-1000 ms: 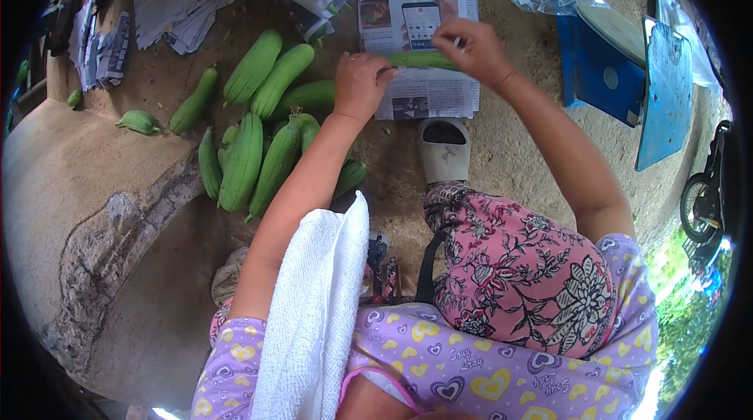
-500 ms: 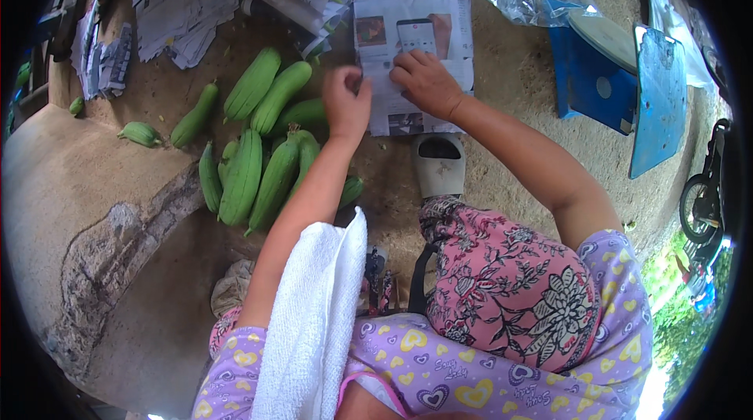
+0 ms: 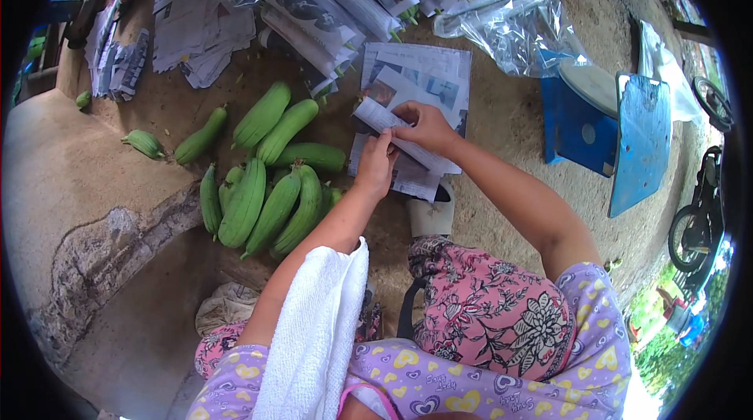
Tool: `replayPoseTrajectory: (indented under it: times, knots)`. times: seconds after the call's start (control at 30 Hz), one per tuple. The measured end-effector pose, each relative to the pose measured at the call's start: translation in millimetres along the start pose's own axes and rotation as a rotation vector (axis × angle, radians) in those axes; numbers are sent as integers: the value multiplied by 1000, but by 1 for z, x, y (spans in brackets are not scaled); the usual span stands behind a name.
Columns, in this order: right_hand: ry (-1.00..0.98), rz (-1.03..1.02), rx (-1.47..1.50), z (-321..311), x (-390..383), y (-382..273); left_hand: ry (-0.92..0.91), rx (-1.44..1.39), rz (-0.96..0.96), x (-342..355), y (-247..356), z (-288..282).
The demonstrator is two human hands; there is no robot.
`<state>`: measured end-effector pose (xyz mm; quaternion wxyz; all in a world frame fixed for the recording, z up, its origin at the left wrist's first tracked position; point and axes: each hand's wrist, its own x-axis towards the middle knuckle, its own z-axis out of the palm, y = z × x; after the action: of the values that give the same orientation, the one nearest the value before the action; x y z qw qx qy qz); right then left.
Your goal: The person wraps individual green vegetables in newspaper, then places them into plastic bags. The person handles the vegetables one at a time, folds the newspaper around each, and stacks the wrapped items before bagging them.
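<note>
My right hand (image 3: 427,129) is closed with fingertips and thumb on the upper side of a newspaper roll (image 3: 377,116). My left hand (image 3: 377,164) pinches the roll's lower edge, close to the right fingertips. The roll slants from upper left to lower right over flat newspaper sheets (image 3: 427,63) on the ground. Whatever lies inside the roll is mostly hidden; a small brownish tip shows at its upper left end. Left of my hands lies a heap of green ridged gourds (image 3: 245,204), with one gourd (image 3: 312,156) pointing toward the sheets.
Several paper-wrapped gourds (image 3: 345,16) lie at the far side. Stacks of cut newspaper (image 3: 196,24) sit far left. Clear plastic bags (image 3: 510,32) and a blue scale (image 3: 580,122) stand right. My shoe (image 3: 431,212) is just below the sheets. A concrete ledge (image 3: 86,177) rises at left.
The top sheet, flat before, is now rolled up between my hands. My left hand has come down and right onto it, and the right hand has moved lower. The view has shifted slightly.
</note>
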<state>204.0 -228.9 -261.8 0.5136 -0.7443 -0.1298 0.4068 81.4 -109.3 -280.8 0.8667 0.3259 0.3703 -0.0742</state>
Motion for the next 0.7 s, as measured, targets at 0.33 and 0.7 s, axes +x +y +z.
replayPoseTrajectory:
  times: [0.33,0.7]
  knots:
    - [187,-495,-540,-25,-3,-28,-91,-48,174,-16,39,34]
    - [134,-15,-113,-25,-10,-48,253,97,282,-9,45,43]
